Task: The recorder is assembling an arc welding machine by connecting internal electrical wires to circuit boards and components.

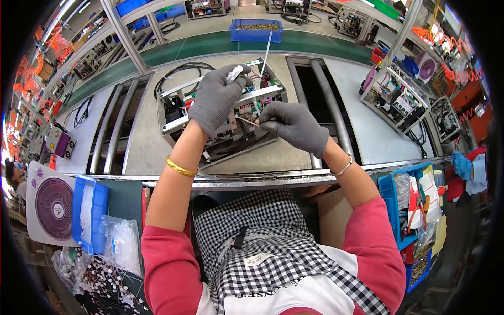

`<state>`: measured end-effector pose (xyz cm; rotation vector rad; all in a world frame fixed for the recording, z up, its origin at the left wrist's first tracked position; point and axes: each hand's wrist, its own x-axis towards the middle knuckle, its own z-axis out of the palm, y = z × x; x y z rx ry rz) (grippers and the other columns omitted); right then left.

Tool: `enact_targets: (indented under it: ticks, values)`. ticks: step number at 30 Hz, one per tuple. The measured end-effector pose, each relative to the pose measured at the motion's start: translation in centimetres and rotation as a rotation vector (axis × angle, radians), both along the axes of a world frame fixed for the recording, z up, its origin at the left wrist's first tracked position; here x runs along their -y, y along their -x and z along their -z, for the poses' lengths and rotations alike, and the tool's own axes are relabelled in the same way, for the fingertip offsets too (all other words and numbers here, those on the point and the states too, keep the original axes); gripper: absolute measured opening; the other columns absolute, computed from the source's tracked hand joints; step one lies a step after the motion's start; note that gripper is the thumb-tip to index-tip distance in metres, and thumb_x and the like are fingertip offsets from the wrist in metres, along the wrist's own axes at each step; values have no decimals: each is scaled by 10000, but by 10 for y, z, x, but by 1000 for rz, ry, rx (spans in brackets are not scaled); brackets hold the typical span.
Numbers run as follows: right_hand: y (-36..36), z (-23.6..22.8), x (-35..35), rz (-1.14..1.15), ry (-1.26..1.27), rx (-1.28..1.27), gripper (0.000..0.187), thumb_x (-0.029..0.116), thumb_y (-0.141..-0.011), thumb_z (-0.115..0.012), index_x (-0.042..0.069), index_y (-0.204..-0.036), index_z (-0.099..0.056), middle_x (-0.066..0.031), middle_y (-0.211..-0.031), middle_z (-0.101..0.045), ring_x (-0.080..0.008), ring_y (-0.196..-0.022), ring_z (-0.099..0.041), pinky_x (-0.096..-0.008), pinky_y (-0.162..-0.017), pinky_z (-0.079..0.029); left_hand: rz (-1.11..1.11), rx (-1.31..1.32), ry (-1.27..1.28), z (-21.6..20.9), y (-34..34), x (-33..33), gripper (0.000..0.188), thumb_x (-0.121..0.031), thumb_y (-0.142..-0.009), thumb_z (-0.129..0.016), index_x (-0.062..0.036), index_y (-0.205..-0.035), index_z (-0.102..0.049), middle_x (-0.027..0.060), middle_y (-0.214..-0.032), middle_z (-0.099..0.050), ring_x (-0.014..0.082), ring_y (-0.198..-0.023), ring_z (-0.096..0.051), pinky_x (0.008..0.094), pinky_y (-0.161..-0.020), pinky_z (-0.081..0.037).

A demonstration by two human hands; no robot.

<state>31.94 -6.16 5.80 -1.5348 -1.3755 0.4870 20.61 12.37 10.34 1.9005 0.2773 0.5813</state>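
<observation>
In front of me is an open electronic unit (247,107) with a metal frame, circuit boards and wires inside. My left hand (218,97), in a grey glove, is over its top left part, closed around a small white piece (234,75) whose kind I cannot make out. My right hand (296,126), gloved too, is at the unit's right front with fingers pinched at the end of a thin white cable tie (248,122) that runs into the unit. Another white cable tie (268,51) sticks up from the back. My fingers hide part of the boards.
A blue bin of small brass-coloured parts (255,31) stands beyond the unit. Metal rollers (331,107) flank the work plate. More open units (396,100) stand at right. Bags of white cable ties (123,244) lie at left near a fan (54,207); a blue tool tray (388,210) is at right.
</observation>
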Motion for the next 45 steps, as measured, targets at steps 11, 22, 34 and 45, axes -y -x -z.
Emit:
enact_targets:
  ticks: [11,22,34,45]
  values:
    - [10,16,-14,144,-80,435,144,153,-865,-689,90,-986,-641,-106,-904,-684,-317,-852,-667,-393,-722,-526,32,210,36,-7,18,1,315,-126,-982,-543,38,-1238,-624,94,-997,-721,128,-887,-651,273,-753,-524]
    - [45,22,39,110,-294,125,345,194,-847,-733,101,-1174,-669,-91,-1182,-623,-183,-1025,-623,-276,-779,-520,121,-317,416,60,101,84,617,-205,-855,-677,3,-1400,-477,73,-1010,-660,138,-929,-603,281,-846,-489]
    - [84,59,34,81,-142,456,244,130,-748,-775,145,-986,-723,-92,-1064,-651,-308,-973,-617,-393,-808,-522,-84,-461,-96,132,98,97,716,-234,-818,-641,-101,-1468,-370,287,-1045,-665,476,-1008,-640,499,-884,-512]
    - [32,60,41,558,-249,-426,144,124,-937,-680,1,-1011,-670,-35,-852,-686,-63,-758,-610,-207,-646,-486,-311,47,551,160,44,83,291,-195,-891,-699,2,-1077,-595,15,-796,-607,82,-686,-512,252,-630,-433]
